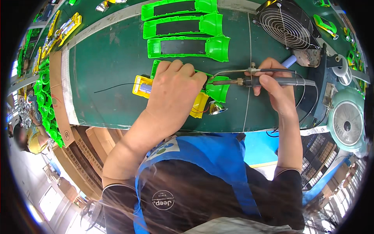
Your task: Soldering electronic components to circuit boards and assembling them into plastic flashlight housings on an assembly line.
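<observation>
Fingers of the right hand [274,87] clamp a soldering iron [265,81], its long axis pointing left at the green housing [218,90] pinned under the left hand's [175,91] curled fingers.

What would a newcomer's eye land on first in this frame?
Mid-table, the left hand presses down a bright green plastic shell while the right hand holds a soldering iron to it. Three matching green shells lie in a row behind, beside a small black fan.
</observation>
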Demonstrator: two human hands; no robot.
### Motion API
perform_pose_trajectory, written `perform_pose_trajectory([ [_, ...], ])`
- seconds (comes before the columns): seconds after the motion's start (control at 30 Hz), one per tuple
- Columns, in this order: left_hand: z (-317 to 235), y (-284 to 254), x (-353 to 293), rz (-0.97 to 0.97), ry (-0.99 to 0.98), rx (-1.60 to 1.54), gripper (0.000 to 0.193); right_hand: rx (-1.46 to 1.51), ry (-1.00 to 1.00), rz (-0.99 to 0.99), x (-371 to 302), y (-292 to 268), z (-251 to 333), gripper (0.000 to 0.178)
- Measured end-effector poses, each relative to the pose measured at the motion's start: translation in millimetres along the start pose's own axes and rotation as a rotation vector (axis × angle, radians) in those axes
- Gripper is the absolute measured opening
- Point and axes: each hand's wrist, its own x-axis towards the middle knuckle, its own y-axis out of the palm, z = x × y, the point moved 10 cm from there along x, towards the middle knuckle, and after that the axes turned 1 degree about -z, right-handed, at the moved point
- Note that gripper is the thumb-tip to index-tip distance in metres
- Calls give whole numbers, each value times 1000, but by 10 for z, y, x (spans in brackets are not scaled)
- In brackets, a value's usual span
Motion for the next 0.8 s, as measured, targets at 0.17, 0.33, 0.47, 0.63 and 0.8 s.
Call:
perform_pose_trajectory([
  [0.17,-17,22,52,72,10,32,6,-1,48,57,24,133,32,18],
  [0.33,24,25,74,75,25,-8,3,-32,81,71,20,167,3,18],
  [0.47,20,10,91,70,46,-29,4,-46,90,72,28,167,-23,18],
  [0.63,2,30,102,111,33,-13,3,-114,85,91,50,191,22,19],
  [0.8,-29,44,127,105,13,32,3,-136,114,98,25,181,-11,19],
])
